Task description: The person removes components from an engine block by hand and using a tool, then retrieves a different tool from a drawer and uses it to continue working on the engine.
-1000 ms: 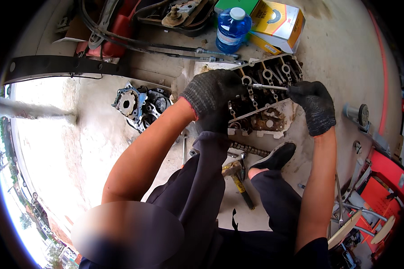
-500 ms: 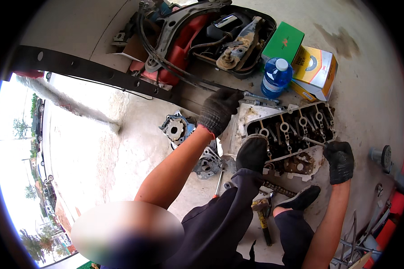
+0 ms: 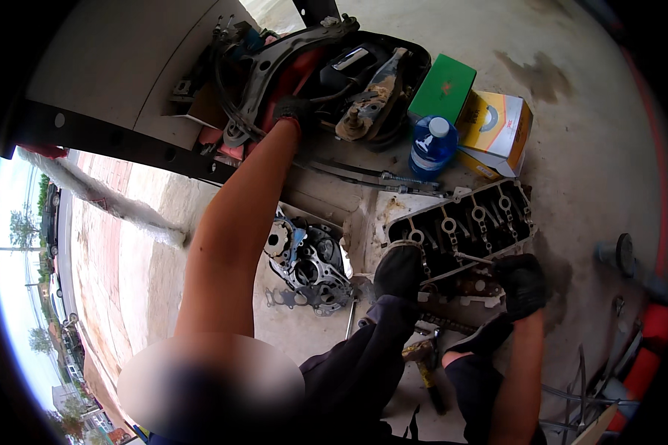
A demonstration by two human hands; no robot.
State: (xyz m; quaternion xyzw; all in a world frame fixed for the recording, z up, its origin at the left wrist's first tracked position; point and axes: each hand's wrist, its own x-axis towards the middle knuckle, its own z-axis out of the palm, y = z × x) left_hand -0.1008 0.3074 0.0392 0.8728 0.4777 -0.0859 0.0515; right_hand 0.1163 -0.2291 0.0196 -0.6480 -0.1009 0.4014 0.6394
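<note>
My gloved left hand reaches among the parts at the top, beside a metal control arm and a red plastic item; its fingers are too dark to make out. My gloved right hand is closed on a slim metal tool, which extends over an engine cylinder head. My shoe rests against the left part of the cylinder head. Left of it lie an engine housing and gasket.
At the back are a black tray, green box, yellow-white box, blue bottle and cables. A black beam crosses the left. A hammer lies between my legs; metal stands are at the right.
My left hand has left the cylinder head and moved up and back to the pile of parts. My right hand still holds the tool at the cylinder head. The view has shifted.
</note>
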